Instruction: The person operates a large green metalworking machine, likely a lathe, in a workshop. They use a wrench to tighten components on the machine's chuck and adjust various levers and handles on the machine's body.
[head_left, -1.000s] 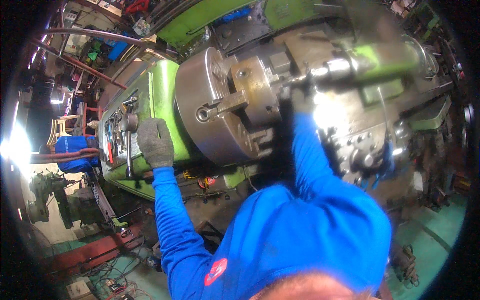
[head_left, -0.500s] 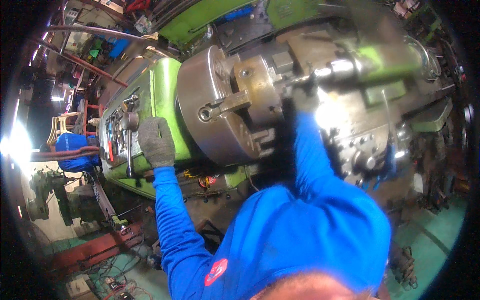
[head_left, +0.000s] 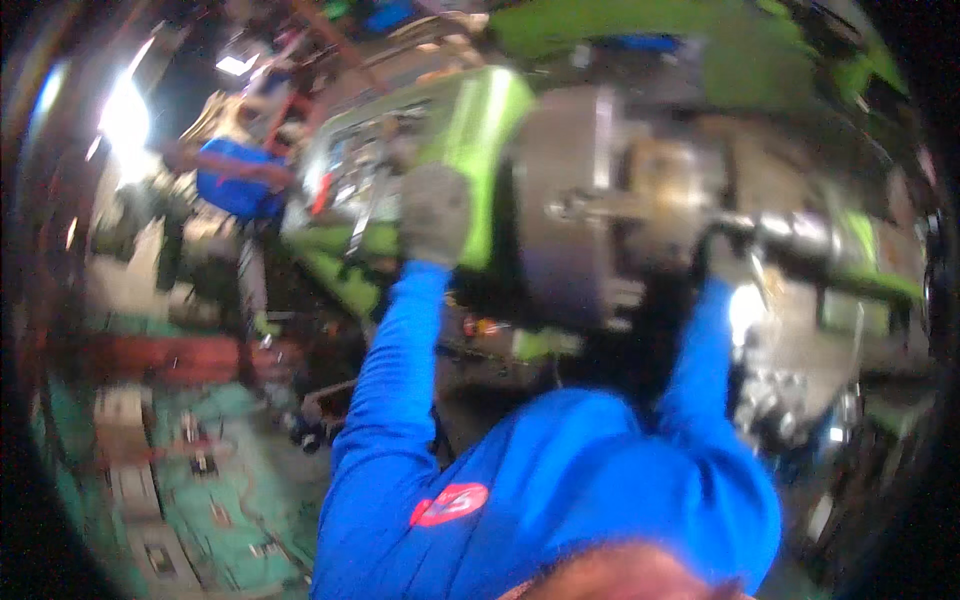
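I am at a green lathe, and the view is smeared by motion. My left hand (head_left: 436, 212), in a grey glove, is at the green headstock (head_left: 490, 130), beside a cluster of tools (head_left: 365, 165) on its top. Its fingers are too blurred to read. To its right stands the large steel chuck (head_left: 565, 200), with a brownish metal block (head_left: 665, 185) at its jaws. My gloved right hand (head_left: 728, 258) is just beyond the block, below the shiny tailstock spindle (head_left: 790, 230). Blur hides its fingers and whatever they may touch.
The lathe carriage (head_left: 775, 395) with its bolts lies to the right of my right forearm. At far left is a blue covered bundle (head_left: 238, 180) near a red rail. Cables and boxes (head_left: 150, 500) lie on the green floor at lower left.
The whole view has swung, so the lathe and both arms sit further right in the picture. My left hand stays by the headstock; my right hand stays near the block and spindle.
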